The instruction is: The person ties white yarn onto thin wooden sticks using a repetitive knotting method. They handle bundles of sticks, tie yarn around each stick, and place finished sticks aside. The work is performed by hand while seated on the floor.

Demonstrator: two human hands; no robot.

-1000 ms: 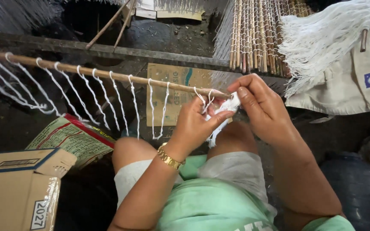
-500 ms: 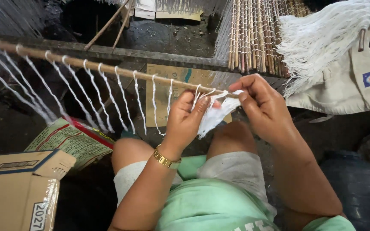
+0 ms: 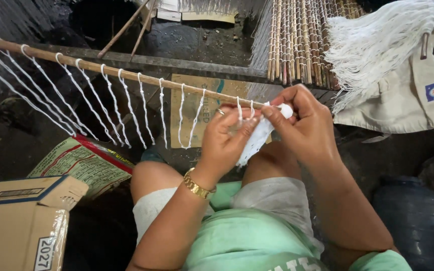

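Both hands at the right end of the wooden rod (image 3: 126, 73), over the knees. Left hand (image 3: 225, 138) pinched narrow on a bundle of white string (image 3: 251, 145), bundle hanging from the rod down between the hands. Right hand (image 3: 305, 128) closed on the rod tip, a small white wad showing at the fingertips (image 3: 286, 110); whether that is string end or wrapping, cannot tell.

Risks, judged from this:
- Rod tip carried only by the right hand; loose grip there, and the last loops (image 3: 244, 108) may slide off the end.
- Uneven pull from the left hand, slack knot, spacing off against the even row of loops (image 3: 101, 95) to the left.
- Loose bundle strands near the neighbouring loops: snag or tangle likely if pulled sideways.
- Cardboard box (image 3: 21, 221) and printed bag (image 3: 79, 163) near left under hanging strings: could catch them.
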